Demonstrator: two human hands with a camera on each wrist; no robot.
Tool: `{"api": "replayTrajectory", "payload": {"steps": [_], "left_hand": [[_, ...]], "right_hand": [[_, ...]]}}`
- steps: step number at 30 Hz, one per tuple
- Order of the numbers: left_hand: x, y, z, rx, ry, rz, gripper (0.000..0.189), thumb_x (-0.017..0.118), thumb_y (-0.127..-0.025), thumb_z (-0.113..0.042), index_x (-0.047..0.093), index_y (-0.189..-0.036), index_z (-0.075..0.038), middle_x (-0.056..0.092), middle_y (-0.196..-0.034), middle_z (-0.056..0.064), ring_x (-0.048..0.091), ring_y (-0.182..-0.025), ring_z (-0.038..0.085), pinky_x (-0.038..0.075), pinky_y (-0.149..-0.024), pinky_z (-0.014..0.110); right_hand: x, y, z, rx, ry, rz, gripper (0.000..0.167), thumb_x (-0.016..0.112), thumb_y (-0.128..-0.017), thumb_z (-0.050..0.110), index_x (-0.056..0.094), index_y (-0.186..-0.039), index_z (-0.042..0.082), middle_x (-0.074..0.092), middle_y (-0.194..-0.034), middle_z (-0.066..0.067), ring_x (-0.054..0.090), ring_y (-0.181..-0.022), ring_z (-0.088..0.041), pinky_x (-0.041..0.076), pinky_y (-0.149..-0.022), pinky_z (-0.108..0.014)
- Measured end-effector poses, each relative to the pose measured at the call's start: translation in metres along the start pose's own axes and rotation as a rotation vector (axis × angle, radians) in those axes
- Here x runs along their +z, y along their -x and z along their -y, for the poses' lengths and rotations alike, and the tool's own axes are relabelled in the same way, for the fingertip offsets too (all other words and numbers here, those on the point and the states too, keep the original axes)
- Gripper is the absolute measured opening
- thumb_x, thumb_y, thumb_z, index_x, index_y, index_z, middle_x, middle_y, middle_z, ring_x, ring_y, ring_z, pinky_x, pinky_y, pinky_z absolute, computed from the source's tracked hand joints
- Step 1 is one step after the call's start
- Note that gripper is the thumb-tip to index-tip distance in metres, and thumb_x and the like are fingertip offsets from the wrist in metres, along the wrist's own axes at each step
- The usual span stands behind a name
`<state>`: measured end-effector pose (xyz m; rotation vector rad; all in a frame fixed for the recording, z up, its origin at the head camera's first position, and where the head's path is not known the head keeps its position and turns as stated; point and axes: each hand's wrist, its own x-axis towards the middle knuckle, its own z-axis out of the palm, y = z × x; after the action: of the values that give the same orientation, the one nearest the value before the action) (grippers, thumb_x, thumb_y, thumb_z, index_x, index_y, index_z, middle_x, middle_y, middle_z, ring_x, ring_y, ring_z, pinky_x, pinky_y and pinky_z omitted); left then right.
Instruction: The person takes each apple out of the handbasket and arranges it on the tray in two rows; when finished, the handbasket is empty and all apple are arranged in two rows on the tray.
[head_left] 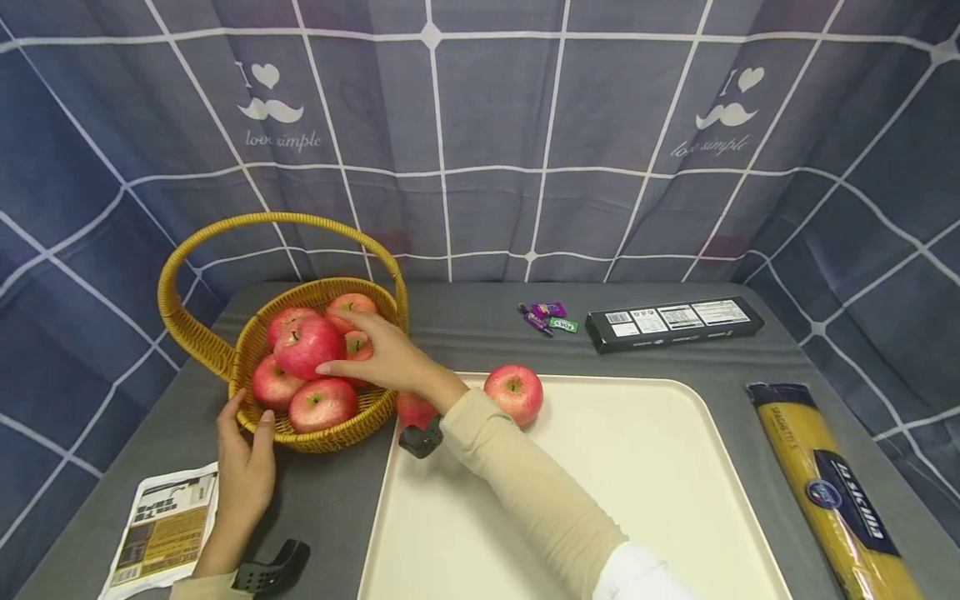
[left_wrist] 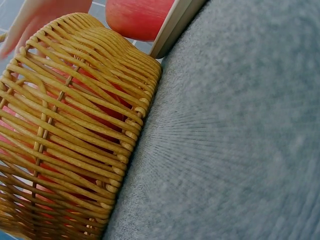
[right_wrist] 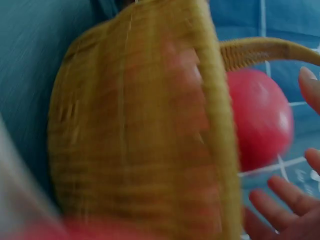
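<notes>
My right hand [head_left: 382, 350] reaches over the wicker basket [head_left: 330, 437], fingers spread around the topmost red apple [head_left: 309, 346]. The right wrist view shows gaps between those fingers [right_wrist: 285, 200] and the apple [right_wrist: 260, 120]. Several more apples [head_left: 324, 405] fill the basket beneath it. My left hand [head_left: 247, 471] rests against the basket's near left rim, thumb and fingers apart. The left wrist view shows the woven wall [left_wrist: 75, 135] close up, without that hand. On the cream tray [head_left: 600, 492] sits one apple [head_left: 513, 393]; another [head_left: 415, 408] is partly hidden by my right wrist.
Left of the tray lies a white-and-brown packet [head_left: 161, 525]. Small wrapped candies [head_left: 543, 317] and a black box [head_left: 675, 323] are behind the tray. A spaghetti pack [head_left: 828, 492] lies along the right side. The basket's tall handle [head_left: 281, 218] arches over the apples.
</notes>
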<state>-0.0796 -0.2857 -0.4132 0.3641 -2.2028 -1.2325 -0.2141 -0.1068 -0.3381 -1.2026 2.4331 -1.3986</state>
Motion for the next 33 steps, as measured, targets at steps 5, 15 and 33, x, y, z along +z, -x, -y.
{"api": "replayTrajectory", "payload": {"steps": [5,15,33], "left_hand": [[-0.001,-0.001,0.0,0.002,-0.003,0.004,0.053,0.045,-0.093,-0.02,0.026,-0.139,-0.006,0.029,-0.141,0.025,0.024,-0.133,0.038,0.014,-0.111,0.045],[-0.001,-0.004,-0.002,-0.017,-0.015,0.012,0.052,0.045,-0.093,-0.022,0.026,-0.139,-0.006,0.029,-0.142,0.023,0.024,-0.133,0.036,0.014,-0.11,0.048],[0.002,-0.002,0.001,-0.003,0.001,-0.002,0.052,0.047,-0.092,-0.02,0.028,-0.138,-0.005,0.031,-0.14,0.023,0.025,-0.133,0.034,0.015,-0.111,0.035]], "right_hand": [[0.033,-0.023,0.009,0.054,0.106,-0.023,0.087,0.072,-0.069,0.05,0.024,-0.141,0.037,0.036,-0.138,0.0,0.038,-0.124,-0.012,0.039,-0.097,-0.031],[0.044,-0.025,0.011,0.05,0.124,-0.127,0.065,0.073,-0.068,0.049,0.048,-0.126,0.035,0.04,-0.131,0.0,0.042,-0.117,-0.01,0.041,-0.092,-0.026],[-0.103,0.086,-0.02,0.165,-0.196,-0.231,0.057,0.077,-0.069,0.018,0.047,-0.118,0.016,0.053,-0.116,-0.003,0.056,-0.098,-0.018,0.049,-0.082,-0.03]]}}
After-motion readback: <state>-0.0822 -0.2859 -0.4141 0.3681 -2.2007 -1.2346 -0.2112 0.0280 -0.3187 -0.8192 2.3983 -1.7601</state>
